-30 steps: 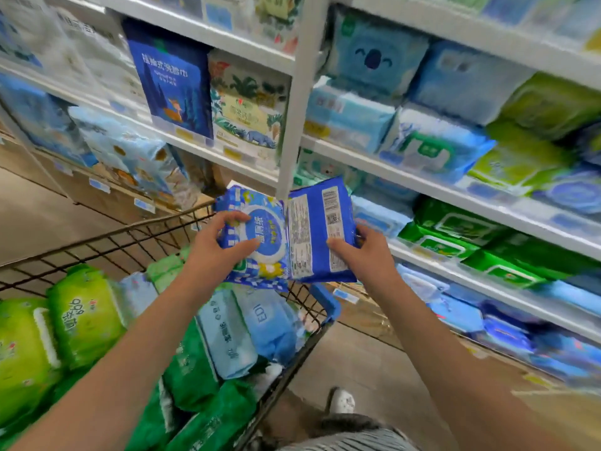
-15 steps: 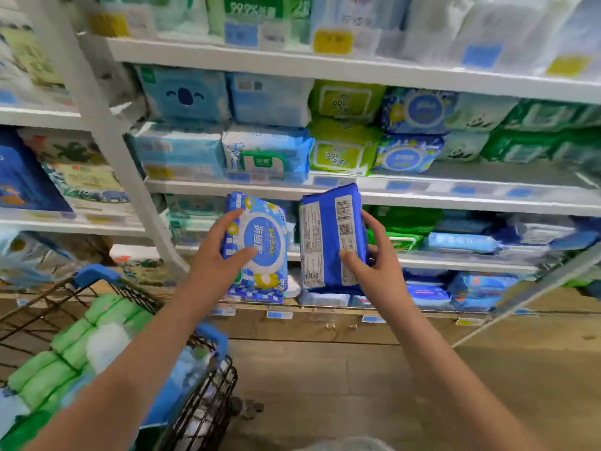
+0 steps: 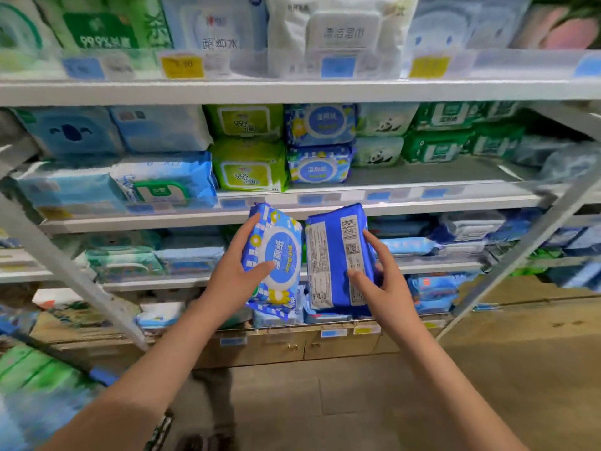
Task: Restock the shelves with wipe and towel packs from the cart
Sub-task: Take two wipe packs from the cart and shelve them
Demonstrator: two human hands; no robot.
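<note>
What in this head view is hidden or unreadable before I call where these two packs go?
Dark blue pack in the right hand: head view, only its barcode back faces the camera; front hidden.
Price tags on the shelf rail: head view, motion-blurred, unreadable.
Cart: head view, cut off by the left edge and blurred; remaining packs uncountable.

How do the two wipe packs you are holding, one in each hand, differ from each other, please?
The left pack, gripped by the left hand, faces front; the right pack, gripped by the right hand, shows its back. The left pack has blue-and-white checks, yellow flowers and a round label; the right pack is plain blue with white print panels, a barcode and a QR code. Both are soft blue packs of similar size, held upright side by side.
</note>
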